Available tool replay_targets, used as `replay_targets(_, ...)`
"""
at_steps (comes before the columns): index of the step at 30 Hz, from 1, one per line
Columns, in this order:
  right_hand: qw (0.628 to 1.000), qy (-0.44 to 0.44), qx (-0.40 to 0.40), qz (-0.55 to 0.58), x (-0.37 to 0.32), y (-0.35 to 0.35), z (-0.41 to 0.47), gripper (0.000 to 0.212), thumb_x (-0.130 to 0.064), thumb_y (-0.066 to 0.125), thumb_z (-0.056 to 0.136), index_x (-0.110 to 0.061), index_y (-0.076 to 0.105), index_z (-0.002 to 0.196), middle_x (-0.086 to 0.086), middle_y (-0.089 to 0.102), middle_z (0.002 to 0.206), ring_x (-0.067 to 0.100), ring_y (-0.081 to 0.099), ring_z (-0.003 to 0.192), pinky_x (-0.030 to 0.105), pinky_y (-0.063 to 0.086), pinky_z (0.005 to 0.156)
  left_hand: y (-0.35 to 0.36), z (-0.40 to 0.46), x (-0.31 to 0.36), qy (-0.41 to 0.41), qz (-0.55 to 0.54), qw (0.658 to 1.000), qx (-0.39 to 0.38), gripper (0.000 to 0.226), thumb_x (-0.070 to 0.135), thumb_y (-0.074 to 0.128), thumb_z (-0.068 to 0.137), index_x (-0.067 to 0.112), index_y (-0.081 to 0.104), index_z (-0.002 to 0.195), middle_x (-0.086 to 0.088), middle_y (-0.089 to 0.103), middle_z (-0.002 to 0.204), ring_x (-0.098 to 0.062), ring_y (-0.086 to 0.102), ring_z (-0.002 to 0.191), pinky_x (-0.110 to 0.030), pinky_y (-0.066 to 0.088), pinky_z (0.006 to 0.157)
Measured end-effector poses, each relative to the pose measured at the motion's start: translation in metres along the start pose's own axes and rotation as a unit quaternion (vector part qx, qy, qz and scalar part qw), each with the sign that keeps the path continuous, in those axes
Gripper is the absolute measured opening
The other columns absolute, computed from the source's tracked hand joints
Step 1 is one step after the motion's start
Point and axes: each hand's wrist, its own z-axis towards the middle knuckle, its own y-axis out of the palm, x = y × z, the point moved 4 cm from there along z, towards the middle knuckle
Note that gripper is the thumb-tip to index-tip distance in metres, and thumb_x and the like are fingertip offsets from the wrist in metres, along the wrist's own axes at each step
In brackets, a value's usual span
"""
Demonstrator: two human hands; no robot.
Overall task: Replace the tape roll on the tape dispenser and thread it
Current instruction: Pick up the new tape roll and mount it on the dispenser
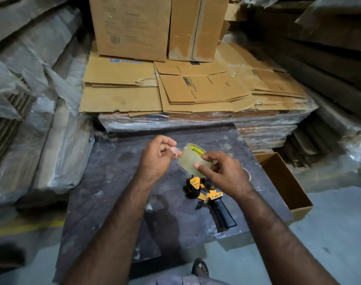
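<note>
above dispenser (208,194), tape roll (193,159) edge-up

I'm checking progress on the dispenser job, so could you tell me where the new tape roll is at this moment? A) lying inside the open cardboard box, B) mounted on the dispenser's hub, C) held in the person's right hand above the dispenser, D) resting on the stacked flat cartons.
C: the right hand grips the tape roll above the tape dispenser, while the left hand pinches its loose end.

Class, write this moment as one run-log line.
left hand: pinches tape end | right hand: holds tape roll | tape dispenser: on table, no roll | step: freeing tape end
</note>
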Motion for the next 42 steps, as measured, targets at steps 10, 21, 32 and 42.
replay_targets(10, 0.994, 0.022, -0.096, 0.053, 0.028, 0.031, 0.005, 0.029, -0.057, 0.075, 0.074, -0.034, 0.060, 0.084, 0.007, 0.034, 0.154, 0.027, 0.033, 0.145, 0.056, 0.045, 0.104, 0.004, -0.011, -0.023, -0.020, 0.007, 1.000, 0.019, 0.025, 0.012, 0.056, 0.092, 0.028, 0.063, 0.110, 0.002, 0.077, 0.082, -0.018, 0.075, 0.083, -0.045, 0.059, 0.084)
replay_targets(21, 0.989, -0.076, -0.121, -0.044, 0.113, 0.013, 0.025, 0.051, -0.019, 0.092, 0.059, -0.014, 0.060, 0.098, 0.009, 0.047, 0.133, 0.016, 0.049, 0.125, -0.004, 0.026, 0.087, 0.092, -0.002, -0.064, -0.020, 0.207, 0.948, -0.242, 0.090, 0.039, 0.087, 0.070, 0.016, 0.047, 0.148, -0.002, 0.055, 0.148, -0.013, 0.053, 0.134, -0.038, 0.042, 0.114)
replay_targets(32, 0.971, -0.058, -0.216, -0.080, 0.208, 0.041, 0.100, 0.119, -0.029, 0.087, 0.073, -0.006, 0.007, 0.158, 0.018, 0.023, 0.162, 0.031, 0.027, 0.148, 0.022, 0.024, 0.110, 0.175, 0.036, -0.110, -0.082, 0.396, 0.900, -0.164, 0.087, 0.039, 0.073, 0.086, 0.025, 0.026, 0.157, -0.003, 0.040, 0.160, -0.025, 0.036, 0.147, -0.051, 0.025, 0.119)
replay_targets(42, 0.954, -0.065, -0.286, -0.069, 0.248, 0.068, 0.120, 0.120, -0.029, 0.084, 0.076, -0.014, -0.001, 0.160, 0.019, 0.027, 0.155, 0.035, 0.038, 0.141, 0.040, 0.039, 0.113, 0.198, 0.047, -0.139, -0.108, 0.413, 0.882, -0.200, 0.084, 0.030, 0.068, 0.092, 0.021, 0.019, 0.159, -0.001, 0.039, 0.160, -0.025, 0.037, 0.146, -0.055, 0.028, 0.117)
